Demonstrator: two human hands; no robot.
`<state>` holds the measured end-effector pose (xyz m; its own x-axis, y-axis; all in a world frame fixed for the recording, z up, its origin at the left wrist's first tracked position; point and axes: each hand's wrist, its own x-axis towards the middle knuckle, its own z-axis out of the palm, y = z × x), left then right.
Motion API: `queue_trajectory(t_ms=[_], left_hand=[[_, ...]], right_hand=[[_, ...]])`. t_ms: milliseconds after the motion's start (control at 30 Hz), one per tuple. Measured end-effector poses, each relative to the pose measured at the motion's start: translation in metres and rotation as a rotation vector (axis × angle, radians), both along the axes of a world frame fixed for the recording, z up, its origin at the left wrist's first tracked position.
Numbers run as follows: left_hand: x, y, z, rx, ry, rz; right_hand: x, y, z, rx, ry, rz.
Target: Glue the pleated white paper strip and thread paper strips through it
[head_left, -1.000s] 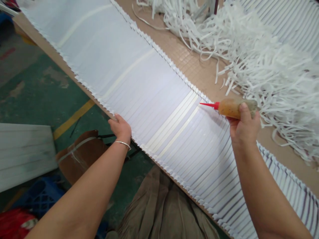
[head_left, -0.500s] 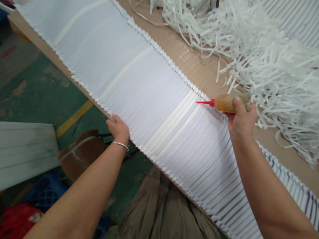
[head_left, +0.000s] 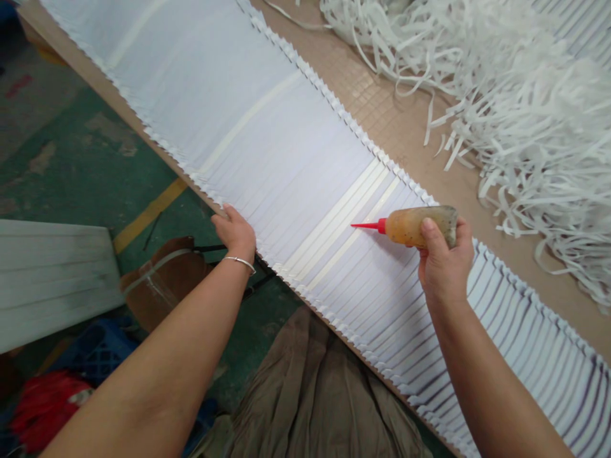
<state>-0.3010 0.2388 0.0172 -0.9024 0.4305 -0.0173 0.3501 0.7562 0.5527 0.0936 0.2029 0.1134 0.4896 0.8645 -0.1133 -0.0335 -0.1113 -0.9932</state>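
Right hand on the bottle, red nozzle out over the white strips!

And here is the right hand [head_left: 443,264], fingers closed around the bottle [head_left: 420,226], thumb lying along its upper side; the bottle is tipped over nearly flat, amber at the front and cloudy toward its base, with the red nozzle [head_left: 372,226] pointing toward the left; its tip is right by the cream bands among the strips [head_left: 286,146], though whether it touches them I cannot tell!

Over to the left hand [head_left: 236,232], at the near edge of the strips and the table [head_left: 386,114]; its fingers are bent there, partly hidden, and whether they grip the edge I cannot tell; a thin bracelet [head_left: 244,262] circles that wrist!

The strips lie side by side in one long run, slanting from upper left to lower right across the brown table; their ends make ragged borders, and darker gaps show between them toward the lower right; beyond them, a big tangle of white ribbons [head_left: 506,89] sprawls across the upper right!

Down below, a green floor [head_left: 62,127] with a yellow line [head_left: 150,215]; a brown bundle [head_left: 165,280] wrapped in a pale band sits near a white panel [head_left: 55,280]; a blue crate [head_left: 102,346] and red cloth [head_left: 50,407] fill the lower left!
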Motion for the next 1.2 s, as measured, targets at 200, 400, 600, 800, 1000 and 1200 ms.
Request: queue_trajectory(t_ms=[200, 400, 600, 800, 1000, 1200], left_hand=[[0.001, 0.0, -0.001, 0.008, -0.003, 0.004], [0.001, -0.001, -0.001, -0.014, -0.003, -0.011], [0.0, -0.003, 0.0, -0.022, -0.022, -0.027], [0.001, -0.003, 0.001, -0.024, -0.025, -0.034], [0.001, -0.002, 0.001, -0.022, -0.01, -0.017], [0.002, -0.002, 0.004, 0.002, -0.018, -0.015]], right_hand=[[-0.021, -0.044, 0.003, -0.077, -0.204, 0.051], [-0.048, -0.079, 0.021, -0.145, -0.374, 0.147], [-0.069, -0.102, 0.023, -0.123, -0.426, 0.221], [-0.075, -0.116, 0.019, -0.002, -0.488, 0.32], [-0.053, -0.101, 0.025, 0.32, -0.393, 0.442], [-0.002, -0.02, 0.032, 0.305, -0.337, -0.074]])
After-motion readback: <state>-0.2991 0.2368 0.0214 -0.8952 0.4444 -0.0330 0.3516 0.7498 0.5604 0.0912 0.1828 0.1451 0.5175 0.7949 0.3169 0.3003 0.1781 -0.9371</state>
